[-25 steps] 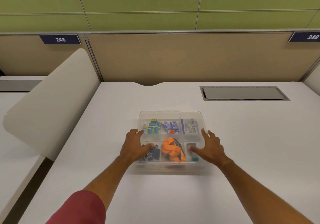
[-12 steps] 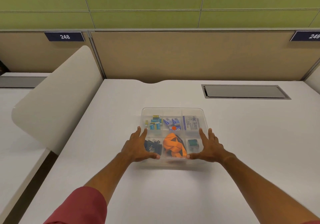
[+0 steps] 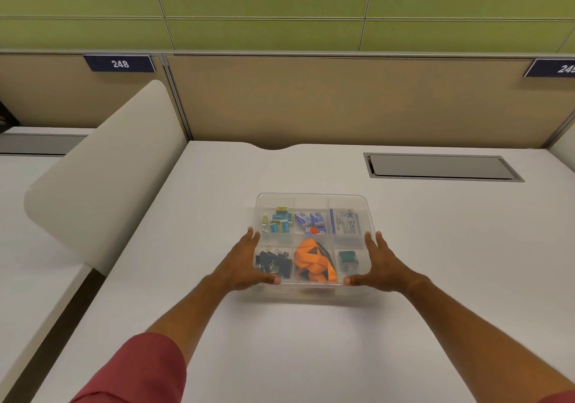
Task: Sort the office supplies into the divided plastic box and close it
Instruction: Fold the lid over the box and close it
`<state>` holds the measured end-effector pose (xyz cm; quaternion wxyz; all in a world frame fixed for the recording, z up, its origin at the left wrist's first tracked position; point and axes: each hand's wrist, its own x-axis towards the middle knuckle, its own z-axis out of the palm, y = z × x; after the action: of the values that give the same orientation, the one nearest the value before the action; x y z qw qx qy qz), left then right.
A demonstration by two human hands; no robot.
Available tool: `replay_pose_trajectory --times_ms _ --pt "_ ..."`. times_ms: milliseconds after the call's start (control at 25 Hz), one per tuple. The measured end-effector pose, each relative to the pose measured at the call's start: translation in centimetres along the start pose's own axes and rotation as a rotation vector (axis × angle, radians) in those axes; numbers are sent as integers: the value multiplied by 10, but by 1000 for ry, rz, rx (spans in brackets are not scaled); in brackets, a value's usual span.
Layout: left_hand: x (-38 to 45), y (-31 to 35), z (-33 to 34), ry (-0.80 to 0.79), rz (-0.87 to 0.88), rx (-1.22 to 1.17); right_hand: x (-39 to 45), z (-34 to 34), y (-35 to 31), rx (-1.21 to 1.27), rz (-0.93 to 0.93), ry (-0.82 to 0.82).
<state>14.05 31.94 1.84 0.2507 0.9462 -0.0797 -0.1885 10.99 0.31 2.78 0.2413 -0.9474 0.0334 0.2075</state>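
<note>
A clear divided plastic box [image 3: 311, 198] sits on the white desk, its transparent lid on top. Inside I see small staple boxes [image 3: 278, 222], blue-white packets [image 3: 309, 219], a labelled card pack [image 3: 345, 222], black binder clips [image 3: 272, 264], an orange lanyard [image 3: 314, 261] and a green square item [image 3: 347, 258]. My left hand [image 3: 241, 265] clasps the box's left side, thumb on the front edge. My right hand [image 3: 384, 264] clasps the right side the same way.
The white desk [image 3: 280, 340] spreads around the box. A grey cable hatch [image 3: 441, 167] lies at the back right. A rounded white divider panel [image 3: 105, 178] stands on the left, and a tan partition wall [image 3: 342, 100] runs behind.
My hands have slid off the lid's top to the box's two sides, thumbs now along the front edge. The view has shifted slightly closer.
</note>
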Motion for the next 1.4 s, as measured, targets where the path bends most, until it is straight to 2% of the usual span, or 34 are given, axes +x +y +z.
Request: replay_pose_trajectory --times_ms 120,320,480,720,840,1000,1200,1320,1400 --pt "-3 -19 -17 -12 -2 -49 -7 -16 11 84 -22 -17" --pt "-2 -27 -32 -116 -14 36 -14 -32 15 120 -54 -153" --pt "2 -21 -38 -147 -27 24 -11 -38 19 -4 -28 -192" --pt "3 -24 -36 -153 -49 162 -10 -35 19 -130 -39 -154" --pt "2 -26 -35 -141 -41 113 -9 -35 21 -159 -40 -154" --pt "0 -31 -32 -75 -69 -127 -7 -36 27 144 -22 -118" --pt "16 -20 -28 220 -194 -504 11 -35 28 534 111 154" --pt "26 -17 -27 251 -282 -594 21 -33 28 654 208 233" --pt "32 -18 -28 224 -342 -618 26 -32 31 673 252 227"
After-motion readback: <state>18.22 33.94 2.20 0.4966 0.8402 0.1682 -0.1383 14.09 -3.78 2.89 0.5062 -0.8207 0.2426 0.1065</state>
